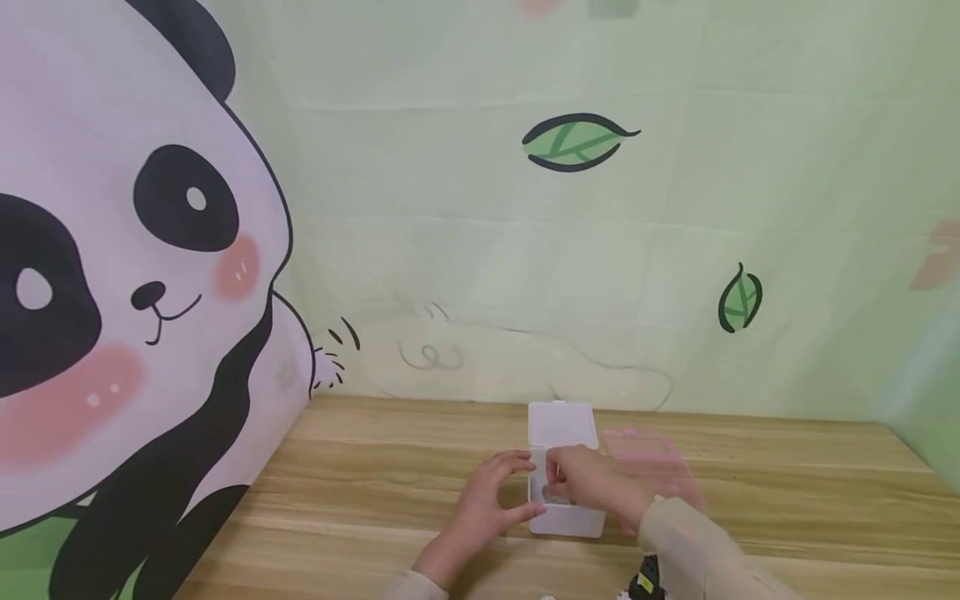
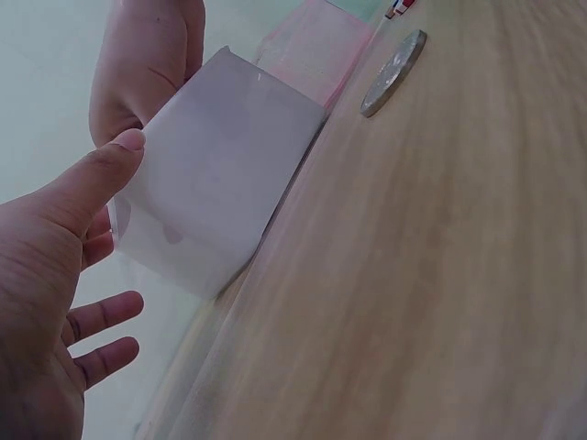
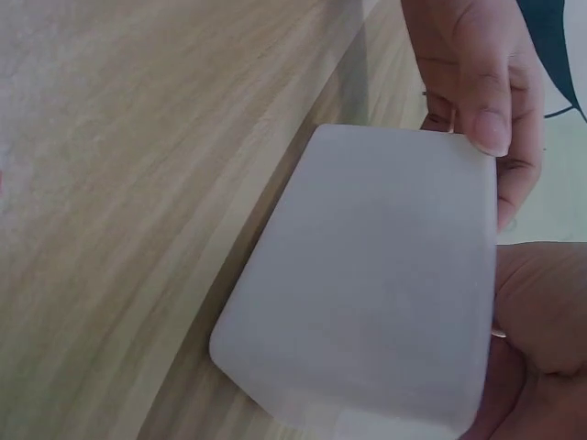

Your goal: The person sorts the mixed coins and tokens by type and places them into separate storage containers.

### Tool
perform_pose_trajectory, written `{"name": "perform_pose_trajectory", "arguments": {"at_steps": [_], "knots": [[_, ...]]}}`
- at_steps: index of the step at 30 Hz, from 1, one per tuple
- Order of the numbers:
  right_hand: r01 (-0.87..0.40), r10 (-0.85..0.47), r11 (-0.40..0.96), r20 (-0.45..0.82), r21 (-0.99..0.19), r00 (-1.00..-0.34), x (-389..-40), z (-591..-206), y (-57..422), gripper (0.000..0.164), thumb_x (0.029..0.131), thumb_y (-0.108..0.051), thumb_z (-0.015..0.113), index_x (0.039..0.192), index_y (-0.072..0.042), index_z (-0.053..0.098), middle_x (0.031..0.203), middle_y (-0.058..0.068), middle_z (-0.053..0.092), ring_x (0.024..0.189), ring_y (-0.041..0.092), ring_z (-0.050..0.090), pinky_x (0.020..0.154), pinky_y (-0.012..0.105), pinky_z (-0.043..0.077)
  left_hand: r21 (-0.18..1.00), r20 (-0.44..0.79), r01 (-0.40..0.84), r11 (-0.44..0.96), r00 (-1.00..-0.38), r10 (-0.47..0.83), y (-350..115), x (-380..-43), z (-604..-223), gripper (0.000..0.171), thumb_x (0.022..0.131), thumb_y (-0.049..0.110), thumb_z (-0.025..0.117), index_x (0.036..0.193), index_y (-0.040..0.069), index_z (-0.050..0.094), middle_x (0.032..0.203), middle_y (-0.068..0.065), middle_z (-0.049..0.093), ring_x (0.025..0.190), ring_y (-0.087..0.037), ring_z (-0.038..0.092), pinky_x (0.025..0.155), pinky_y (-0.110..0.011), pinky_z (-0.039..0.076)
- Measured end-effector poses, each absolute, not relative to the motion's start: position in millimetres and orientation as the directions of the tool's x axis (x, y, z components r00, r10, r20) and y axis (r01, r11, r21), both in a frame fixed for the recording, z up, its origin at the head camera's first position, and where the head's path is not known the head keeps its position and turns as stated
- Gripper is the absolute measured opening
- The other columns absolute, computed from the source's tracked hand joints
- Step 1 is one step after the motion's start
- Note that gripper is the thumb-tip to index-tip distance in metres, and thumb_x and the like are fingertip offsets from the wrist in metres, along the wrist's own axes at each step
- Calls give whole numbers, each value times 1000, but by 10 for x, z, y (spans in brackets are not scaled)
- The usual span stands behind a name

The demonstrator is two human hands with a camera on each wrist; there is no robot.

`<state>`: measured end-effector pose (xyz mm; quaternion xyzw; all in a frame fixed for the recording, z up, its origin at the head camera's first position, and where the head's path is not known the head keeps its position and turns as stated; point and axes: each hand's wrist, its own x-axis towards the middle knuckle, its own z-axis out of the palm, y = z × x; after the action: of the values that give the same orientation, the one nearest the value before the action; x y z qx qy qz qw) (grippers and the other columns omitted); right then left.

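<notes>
A small white lidded box [image 1: 567, 522] stands on the wooden table, its lid [image 1: 562, 424] tipped back away from me. My left hand [image 1: 480, 504] is at the box's left side, fingers spread apart. In the left wrist view, its thumb [image 2: 117, 158] touches the rim. My right hand [image 1: 588, 479] reaches into the box from above, fingers bent down and pinched together. A grey coin [image 1: 551, 492] shows at its fingertips; the box wall hides most of them in both wrist views. Another silver coin [image 2: 394, 73] appears near the box in the left wrist view.
A translucent pink case [image 1: 660, 462] lies right of the white box, partly behind the right forearm. A black object with a yellow patch [image 1: 647, 579] is at the bottom edge near the right sleeve. Behind the table hangs a pale green cloth [image 1: 465, 167] with a printed panda.
</notes>
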<state>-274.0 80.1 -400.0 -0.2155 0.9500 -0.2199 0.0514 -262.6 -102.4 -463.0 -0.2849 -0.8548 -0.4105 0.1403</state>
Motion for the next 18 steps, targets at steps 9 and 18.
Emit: {"name": "perform_pose_trajectory", "arguments": {"at_steps": [9,18], "knots": [[-425,-452,835,7,-350,-892,-2766,-4043,774,25,78,-9,77,71,-13,53,64,-4,53,60,13,46,53,26,36,617,472,602,507,-799,373,-1019,-2630,-4623,47,78,34,78,117,13,62,134,-3,59,126,-25,53,107,-45,43],[-425,-447,851,-1,-307,-895,-2812,-4088,746,25,77,-9,77,69,-13,53,62,-4,52,59,13,46,53,27,36,619,466,598,509,-801,375,-1027,-2629,-4628,46,79,33,78,117,13,62,134,-3,59,126,-25,53,107,-45,43]]}}
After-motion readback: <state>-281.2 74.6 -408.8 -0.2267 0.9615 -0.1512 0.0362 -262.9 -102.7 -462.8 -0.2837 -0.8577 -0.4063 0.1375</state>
